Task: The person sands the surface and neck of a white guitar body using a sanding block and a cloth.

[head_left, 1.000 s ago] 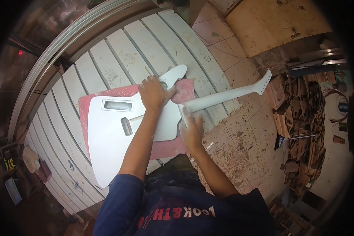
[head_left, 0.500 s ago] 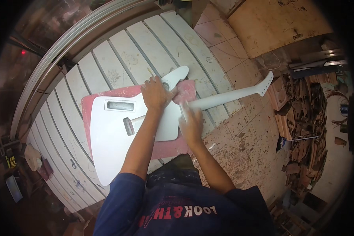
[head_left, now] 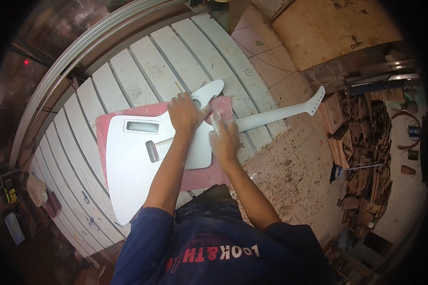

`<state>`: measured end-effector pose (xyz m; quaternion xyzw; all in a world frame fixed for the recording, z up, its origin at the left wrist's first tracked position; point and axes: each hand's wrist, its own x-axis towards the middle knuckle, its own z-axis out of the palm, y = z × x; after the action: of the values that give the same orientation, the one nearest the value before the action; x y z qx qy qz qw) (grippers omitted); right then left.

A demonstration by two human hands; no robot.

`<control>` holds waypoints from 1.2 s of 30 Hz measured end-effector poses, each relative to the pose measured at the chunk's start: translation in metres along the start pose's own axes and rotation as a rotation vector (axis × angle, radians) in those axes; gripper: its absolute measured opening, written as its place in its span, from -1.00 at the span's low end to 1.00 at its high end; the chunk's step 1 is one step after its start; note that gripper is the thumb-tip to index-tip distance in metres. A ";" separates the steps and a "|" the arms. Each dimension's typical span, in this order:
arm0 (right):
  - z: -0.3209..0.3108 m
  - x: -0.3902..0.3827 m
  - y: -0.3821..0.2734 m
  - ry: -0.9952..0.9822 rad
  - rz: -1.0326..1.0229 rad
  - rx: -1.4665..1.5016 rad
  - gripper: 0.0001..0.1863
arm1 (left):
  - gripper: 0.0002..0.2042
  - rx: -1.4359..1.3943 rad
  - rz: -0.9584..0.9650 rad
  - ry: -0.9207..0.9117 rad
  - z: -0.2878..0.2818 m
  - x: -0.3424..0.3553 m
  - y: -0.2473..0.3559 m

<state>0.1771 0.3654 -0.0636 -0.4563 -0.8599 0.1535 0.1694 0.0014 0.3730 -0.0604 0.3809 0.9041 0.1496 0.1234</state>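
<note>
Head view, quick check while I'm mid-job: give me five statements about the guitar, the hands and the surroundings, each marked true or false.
1. The white guitar lies over a pinkish-red mat. True.
2. The left hand rests on the headstock. False: it is on the guitar's body, beside the far horn.
3. The right hand is near where the neck meets the body. True.
4. The headstock lies above the slatted table. False: it juts out past the edge of the slatted table.
5. Wood pieces are piled at the right of the view. True.
</note>
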 end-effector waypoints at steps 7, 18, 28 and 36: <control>-0.005 -0.009 -0.004 -0.006 0.004 0.050 -0.30 | -0.23 -0.004 0.001 0.024 0.000 0.002 -0.004; 0.000 0.019 -0.009 -0.016 0.001 0.039 -0.34 | -0.25 -0.020 0.007 0.015 0.001 -0.001 0.000; -0.003 0.009 -0.007 -0.035 0.028 0.094 -0.35 | -0.26 0.014 0.023 0.041 0.003 -0.001 -0.002; 0.003 0.012 0.000 -0.012 -0.015 0.068 -0.34 | -0.27 0.005 0.040 0.056 0.008 -0.004 -0.002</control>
<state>0.1689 0.3751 -0.0647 -0.4428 -0.8587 0.1839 0.1811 0.0058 0.3701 -0.0675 0.3949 0.8997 0.1602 0.0941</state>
